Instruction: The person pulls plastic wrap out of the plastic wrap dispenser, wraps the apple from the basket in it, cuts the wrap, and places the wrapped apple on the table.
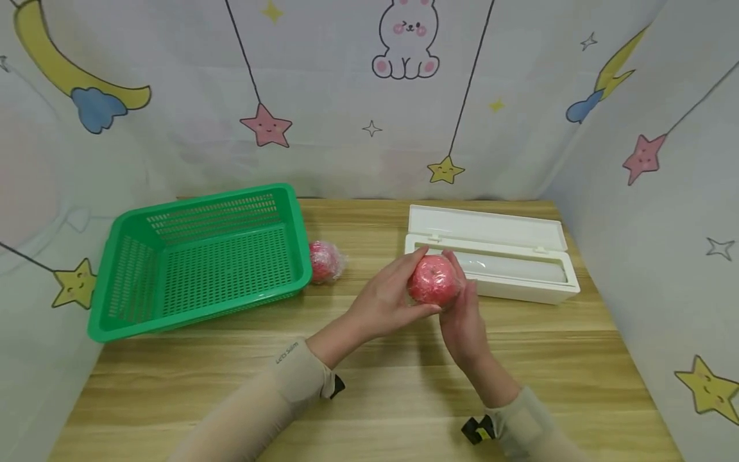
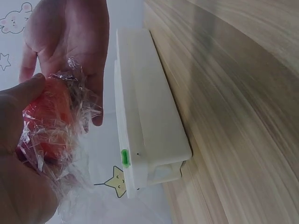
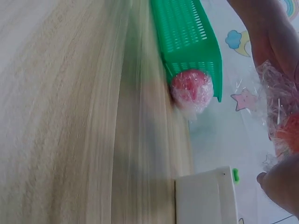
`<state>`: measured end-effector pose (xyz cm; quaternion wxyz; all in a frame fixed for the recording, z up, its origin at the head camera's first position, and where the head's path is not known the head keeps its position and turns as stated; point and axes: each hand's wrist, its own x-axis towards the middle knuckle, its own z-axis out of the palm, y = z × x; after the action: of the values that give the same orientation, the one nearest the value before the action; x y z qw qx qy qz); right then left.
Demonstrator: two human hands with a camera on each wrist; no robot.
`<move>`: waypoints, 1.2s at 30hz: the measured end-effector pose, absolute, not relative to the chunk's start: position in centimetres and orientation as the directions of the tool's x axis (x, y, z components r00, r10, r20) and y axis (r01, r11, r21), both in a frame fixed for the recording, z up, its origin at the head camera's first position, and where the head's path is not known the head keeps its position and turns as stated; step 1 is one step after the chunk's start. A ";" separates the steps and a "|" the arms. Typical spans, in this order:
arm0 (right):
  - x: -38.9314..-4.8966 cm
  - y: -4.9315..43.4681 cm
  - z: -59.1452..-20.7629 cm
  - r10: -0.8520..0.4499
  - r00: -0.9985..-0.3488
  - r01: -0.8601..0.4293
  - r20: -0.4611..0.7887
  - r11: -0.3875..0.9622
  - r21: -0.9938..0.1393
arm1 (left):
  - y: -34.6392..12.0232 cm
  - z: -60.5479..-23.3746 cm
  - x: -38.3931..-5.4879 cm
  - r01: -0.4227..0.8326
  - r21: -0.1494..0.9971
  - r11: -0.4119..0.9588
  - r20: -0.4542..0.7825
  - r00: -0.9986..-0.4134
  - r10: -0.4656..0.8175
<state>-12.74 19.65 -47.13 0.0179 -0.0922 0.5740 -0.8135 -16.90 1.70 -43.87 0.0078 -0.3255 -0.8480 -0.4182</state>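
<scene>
A red apple [image 1: 434, 280] in crinkled clear plastic film is held up over the table between both hands. My left hand [image 1: 388, 297] grips it from the left, thumb on the near side and fingers on the far side. On the other side my right hand [image 1: 464, 327] rests against the film with its fingers fairly straight. Loose film [image 2: 77, 154] bunches out under the apple in the left wrist view. Behind the hands lies a white cling film box [image 1: 519, 290], lid raised, with a film roll [image 1: 514, 265] inside.
At the left stands a green slotted basket [image 1: 231, 300]. A second film-wrapped red apple [image 1: 324, 262] sits against its right side, also seen in the right wrist view. Printed cloth walls [image 1: 346, 77] enclose the wooden table [image 1: 369, 398] at the back and sides.
</scene>
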 end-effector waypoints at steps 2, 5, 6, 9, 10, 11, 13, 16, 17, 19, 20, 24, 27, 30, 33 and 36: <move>-12.8 19.6 -47.2 -0.132 -0.986 -0.049 0.101 -0.352 -0.935 | 1.7 -43.9 -17.0 0.584 0.680 0.444 0.312 -0.777 0.546; -12.9 19.6 -47.1 -0.118 -0.991 -0.013 0.058 -0.354 -0.935 | 1.7 -43.9 -17.0 0.614 0.651 0.446 0.345 -0.762 0.548; -12.9 19.5 -47.1 -0.113 -0.993 -0.003 0.046 -0.351 -0.936 | 1.8 -43.9 -17.0 0.619 0.646 0.447 0.349 -0.760 0.548; -12.8 19.4 -47.1 -0.094 -0.995 -0.002 0.036 -0.336 -0.942 | 1.9 -43.8 -16.9 0.610 0.652 0.450 0.340 -0.766 0.546; -12.9 19.3 -47.1 -0.091 -0.995 -0.006 0.039 -0.333 -0.943 | 1.9 -43.8 -16.9 0.604 0.658 0.450 0.334 -0.769 0.544; -12.9 19.3 -47.1 -0.091 -0.995 -0.010 0.042 -0.329 -0.944 | 1.9 -43.8 -16.9 0.598 0.663 0.451 0.328 -0.773 0.543; -12.9 19.3 -47.1 -0.090 -0.995 -0.017 0.049 -0.326 -0.945 | 1.9 -43.8 -16.9 0.592 0.669 0.450 0.318 -0.775 0.546; -12.8 19.4 -47.2 -0.111 -0.993 -0.009 0.048 -0.325 -0.946 | 1.5 -43.8 -17.1 0.592 0.672 0.445 0.311 -0.771 0.556; -12.8 19.5 -47.2 -0.122 -0.991 -0.006 0.048 -0.319 -0.948 | 1.3 -43.8 -17.1 0.597 0.668 0.443 0.311 -0.766 0.563; -12.7 19.9 -47.1 -0.148 -0.988 0.005 0.039 -0.285 -0.958 | 0.8 -43.9 -17.3 0.605 0.662 0.442 0.311 -0.759 0.572; -12.6 20.2 -47.0 -0.164 -0.986 0.011 0.033 -0.263 -0.965 | 0.6 -43.9 -17.4 0.611 0.656 0.443 0.313 -0.754 0.577; -12.4 21.8 -46.4 -0.218 -0.976 0.029 0.008 -0.164 -0.986 | -0.2 -43.8 -17.7 0.655 0.615 0.439 0.338 -0.722 0.604; -12.6 23.2 -46.0 -0.279 -0.960 0.046 -0.011 -0.119 -0.992 | -0.6 -43.7 -17.9 0.696 0.569 0.438 0.366 -0.691 0.623; -13.2 24.5 -45.5 -0.367 -0.929 0.094 -0.048 -0.106 -0.990 | -0.6 -43.6 -18.1 0.736 0.522 0.430 0.396 -0.656 0.643; -14.0 25.3 -45.1 -0.457 -0.881 0.185 -0.120 -0.099 -0.978 | -0.7 -43.6 -18.2 0.775 0.483 0.408 0.428 -0.616 0.662; -14.5 25.7 -44.7 -0.516 -0.835 0.273 -0.188 -0.093 -0.958 | -0.6 -43.6 -18.3 0.811 0.449 0.375 0.457 -0.569 0.684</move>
<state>-14.54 25.67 -44.73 0.2694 -0.0987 0.6174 -0.7325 -18.29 -0.62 -43.61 0.0973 -0.4541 -0.8233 -0.3263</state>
